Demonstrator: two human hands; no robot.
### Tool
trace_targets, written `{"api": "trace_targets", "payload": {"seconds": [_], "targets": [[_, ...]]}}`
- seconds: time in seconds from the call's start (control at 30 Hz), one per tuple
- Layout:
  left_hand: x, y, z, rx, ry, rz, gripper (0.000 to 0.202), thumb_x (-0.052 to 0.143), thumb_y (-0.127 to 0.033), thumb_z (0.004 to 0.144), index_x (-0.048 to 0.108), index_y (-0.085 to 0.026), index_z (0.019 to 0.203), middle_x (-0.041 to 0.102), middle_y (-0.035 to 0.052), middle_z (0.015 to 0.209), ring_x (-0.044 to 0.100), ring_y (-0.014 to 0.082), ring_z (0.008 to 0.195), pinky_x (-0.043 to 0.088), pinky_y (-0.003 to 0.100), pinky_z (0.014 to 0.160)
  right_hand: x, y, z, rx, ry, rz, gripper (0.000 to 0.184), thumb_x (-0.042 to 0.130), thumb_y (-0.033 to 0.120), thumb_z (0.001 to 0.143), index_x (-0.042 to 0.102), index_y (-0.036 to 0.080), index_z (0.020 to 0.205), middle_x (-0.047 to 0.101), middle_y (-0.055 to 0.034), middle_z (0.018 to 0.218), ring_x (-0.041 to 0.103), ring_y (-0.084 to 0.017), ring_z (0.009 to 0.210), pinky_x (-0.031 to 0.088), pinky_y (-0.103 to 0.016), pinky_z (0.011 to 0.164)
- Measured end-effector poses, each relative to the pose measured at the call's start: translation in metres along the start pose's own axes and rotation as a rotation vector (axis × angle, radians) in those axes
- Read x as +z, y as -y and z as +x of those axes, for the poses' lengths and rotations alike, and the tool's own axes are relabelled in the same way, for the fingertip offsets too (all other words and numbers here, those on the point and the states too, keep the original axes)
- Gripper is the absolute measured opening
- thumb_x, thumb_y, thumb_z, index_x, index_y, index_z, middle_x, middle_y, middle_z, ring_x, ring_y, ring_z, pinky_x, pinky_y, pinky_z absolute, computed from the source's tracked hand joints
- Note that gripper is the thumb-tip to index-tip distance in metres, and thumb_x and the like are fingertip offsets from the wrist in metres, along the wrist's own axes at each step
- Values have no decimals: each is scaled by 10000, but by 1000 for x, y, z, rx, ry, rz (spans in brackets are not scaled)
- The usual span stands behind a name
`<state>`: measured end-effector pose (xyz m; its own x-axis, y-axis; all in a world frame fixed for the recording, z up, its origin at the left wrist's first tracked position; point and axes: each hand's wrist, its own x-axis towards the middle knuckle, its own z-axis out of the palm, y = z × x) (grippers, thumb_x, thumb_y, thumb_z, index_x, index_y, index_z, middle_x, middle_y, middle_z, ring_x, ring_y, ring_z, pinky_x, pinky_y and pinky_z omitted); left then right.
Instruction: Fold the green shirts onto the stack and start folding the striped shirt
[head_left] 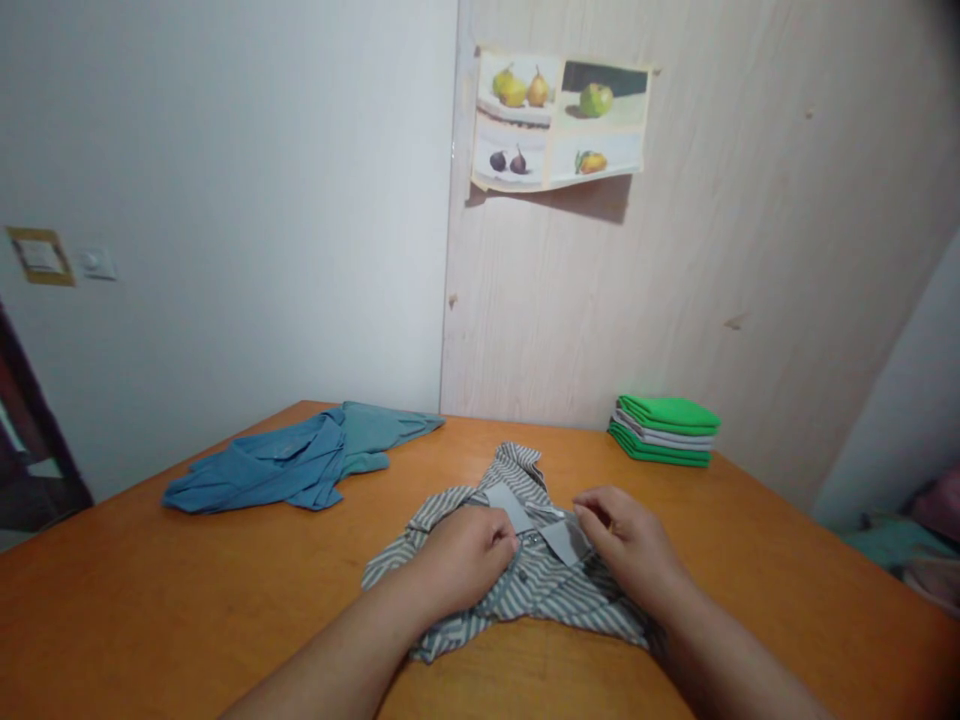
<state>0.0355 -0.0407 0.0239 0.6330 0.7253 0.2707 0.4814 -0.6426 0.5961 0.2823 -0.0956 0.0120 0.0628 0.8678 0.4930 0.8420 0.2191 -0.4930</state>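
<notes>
A grey-and-white striped shirt (pixel 540 590) with a plain light grey collar (pixel 566 540) lies crumpled on the table in front of me. Dark buttons show along its front, below the collar. My left hand (pixel 472 555) is closed in a pinch on the shirt's front, left of the buttons; the cloth under its fingers is hidden. At the right side of the collar, my right hand (pixel 634 545) has its thumb and fingers curled together on the cloth's edge. One sleeve of the shirt points away from me, toward the wall.
Blue-green garments (pixel 300 460) lie loosely heaped at the table's back left. A folded stack of green and grey cloths (pixel 664 430) stands at the back right. The orange-brown wooden table (pixel 187 600) meets a wall bearing a fruit picture (pixel 562 120).
</notes>
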Motion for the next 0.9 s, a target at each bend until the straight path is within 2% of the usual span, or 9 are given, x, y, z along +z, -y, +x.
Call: {"api": "trace_targets", "payload": {"seconds": [0.07, 0.17, 0.23, 0.3, 0.5, 0.73, 0.9], "targets": [[4, 0, 0, -25, 51, 28, 210, 549, -295, 863, 691, -214, 731, 679, 29, 718, 566, 187, 668, 290, 268, 588, 11, 14, -3, -66, 92, 32, 256, 479, 355, 943, 694, 220, 978, 689, -73, 949, 631, -223, 887, 469, -344, 786], [7, -1, 0, -31, 53, 41, 194, 561, -283, 853, 719, -231, 755, 707, 37, 757, 591, 202, 705, 318, 274, 617, 25, 22, -6, -121, 194, 3, 258, 545, 311, 909, 678, 224, 1112, 687, -86, 1068, 626, -235, 982, 455, -344, 842], [8, -1, 1, -27, 41, 40, 178, 580, -296, 851, 734, -239, 783, 716, 44, 786, 603, 211, 741, 335, 279, 641, 31, 22, -7, -102, 237, -51, 273, 586, 298, 880, 667, 221, 1129, 684, -90, 1080, 621, -241, 995, 444, -343, 848], [10, -1, 1, -26, 35, 38, 165, 598, -312, 846, 739, -242, 798, 714, 49, 809, 606, 216, 765, 346, 282, 660, 33, 19, -6, -57, 252, -98, 229, 600, 291, 860, 667, 214, 1066, 676, -77, 1015, 619, -231, 938, 436, -329, 807], [20, 7, 5, -44, 5, -109, 151, 624, -316, 815, 728, -218, 865, 684, 35, 820, 585, 198, 769, 365, 270, 666, 34, 19, -4, -16, 182, -30, 112, 576, 288, 868, 631, 209, 924, 648, -36, 892, 595, -197, 835, 413, -300, 745], [26, 4, 11, -244, -18, -465, 146, 655, -284, 736, 647, -165, 820, 555, -30, 653, 479, 121, 594, 303, 224, 541, 33, 26, -3, -3, 92, 162, 158, 543, 300, 901, 650, 208, 831, 643, -6, 764, 583, -179, 738, 411, -280, 681], [26, 1, 10, -277, 9, -396, 158, 707, -295, 675, 636, -180, 757, 545, -46, 606, 452, 117, 571, 268, 227, 517, 33, 29, -4, 28, 85, 259, 207, 539, 329, 916, 652, 209, 791, 641, 5, 725, 585, -171, 718, 415, -270, 661]]}}
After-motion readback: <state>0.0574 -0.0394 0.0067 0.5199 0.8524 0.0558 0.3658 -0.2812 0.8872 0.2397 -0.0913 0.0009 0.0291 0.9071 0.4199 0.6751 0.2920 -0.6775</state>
